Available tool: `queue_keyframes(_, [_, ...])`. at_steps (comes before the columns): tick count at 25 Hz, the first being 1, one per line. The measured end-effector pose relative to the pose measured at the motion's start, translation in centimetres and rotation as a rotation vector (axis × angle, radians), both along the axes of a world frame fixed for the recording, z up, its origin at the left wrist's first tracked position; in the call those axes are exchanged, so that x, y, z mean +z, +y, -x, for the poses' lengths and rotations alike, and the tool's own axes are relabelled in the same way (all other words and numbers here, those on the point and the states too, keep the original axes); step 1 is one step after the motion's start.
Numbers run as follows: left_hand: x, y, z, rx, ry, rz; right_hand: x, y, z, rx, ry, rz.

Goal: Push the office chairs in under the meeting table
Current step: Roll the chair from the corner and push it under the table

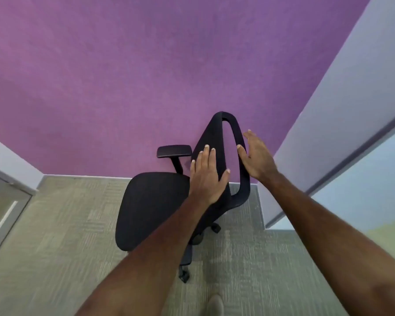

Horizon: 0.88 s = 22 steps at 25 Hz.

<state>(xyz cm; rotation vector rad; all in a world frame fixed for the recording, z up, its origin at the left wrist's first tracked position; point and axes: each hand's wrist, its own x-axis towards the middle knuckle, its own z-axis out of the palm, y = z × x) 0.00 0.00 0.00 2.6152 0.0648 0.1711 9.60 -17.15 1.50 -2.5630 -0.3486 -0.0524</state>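
Note:
A black office chair (151, 206) stands on the carpet close to a purple wall, its seat turned to the left and its backrest (217, 137) on the right. My left hand (206, 176) lies flat with fingers spread on the inner face of the backrest. My right hand (257, 157) is open at the backrest's outer rim, its thumb touching the frame. One armrest (174, 151) shows behind the seat. No meeting table is in view.
The purple wall (146, 76) is right behind the chair. A pale wall and glass panel (351, 133) run along the right. A door frame (5, 201) is at the left. Grey patterned carpet (66, 236) lies around the chair, and castors (184, 275) show below.

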Motion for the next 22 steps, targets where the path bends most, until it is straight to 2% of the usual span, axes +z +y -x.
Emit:
queue_keyframes(3, [-1.0,-2.9,-1.2,0.048,0.179,0.238,-0.9,-0.4,-1.6,0.05,0.067,-0.088])
queue_keyframes(5, [-1.6,-4.4,-1.5,0.09,0.315,0.45,-1.3,-0.1,-2.4,0.075,0.137,-0.091])
queue_keyframes(7, [-2.4,-4.9,-1.6,0.127,0.388,0.573,-1.5,0.2,-2.9,0.089,0.166,-0.088])
queue_keyframes(15, [-2.2,-4.8,-0.2,0.072,0.479,0.446,-1.7,1.0,-3.0,0.164,0.142,0.021])
queue_keyframes(19, [-1.6,-2.4,3.7,-0.031,0.548,0.379,-2.0,1.2,-1.5,0.236,0.099,0.17])
queue_keyframes(22, [-1.2,0.2,8.0,-0.111,0.586,0.356,-2.2,1.2,1.1,0.249,0.085,0.205])
